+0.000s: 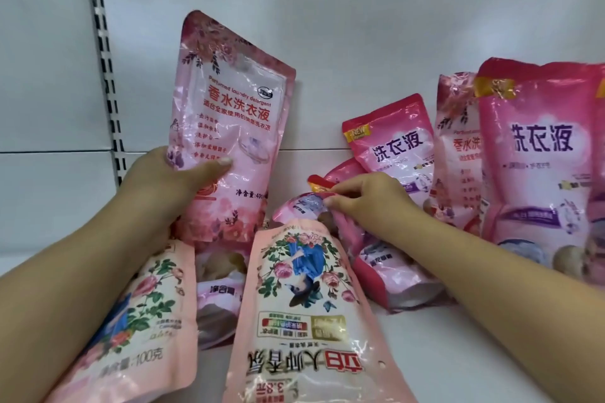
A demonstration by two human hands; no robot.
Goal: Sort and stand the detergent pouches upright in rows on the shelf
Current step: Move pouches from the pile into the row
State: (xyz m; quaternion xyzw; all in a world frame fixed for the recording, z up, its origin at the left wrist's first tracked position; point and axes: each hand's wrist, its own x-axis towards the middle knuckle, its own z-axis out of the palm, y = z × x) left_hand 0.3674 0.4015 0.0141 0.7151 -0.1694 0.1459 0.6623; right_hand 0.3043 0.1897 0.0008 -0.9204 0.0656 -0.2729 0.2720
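My left hand (170, 180) grips a tall pink floral detergent pouch (229, 127) by its left edge and holds it upright near the back wall. My right hand (363, 196) pinches the top corner of a darker pink pouch (376, 258) that lies flat on the shelf. Two peach rose-printed pouches lie flat in front, one in the middle (301, 314) and one under my left forearm (137, 321). At the right, upright pouches lean on the back wall: a small pink one (393, 147), a floral one (458, 154) and a large pink one (540, 167).
The white shelf board (474, 353) shows bare at the right front. A white back wall (327, 10) closes the shelf, with a slotted metal upright (104, 52) at the left. Another flat pouch (216, 298) lies partly hidden between the two peach ones.
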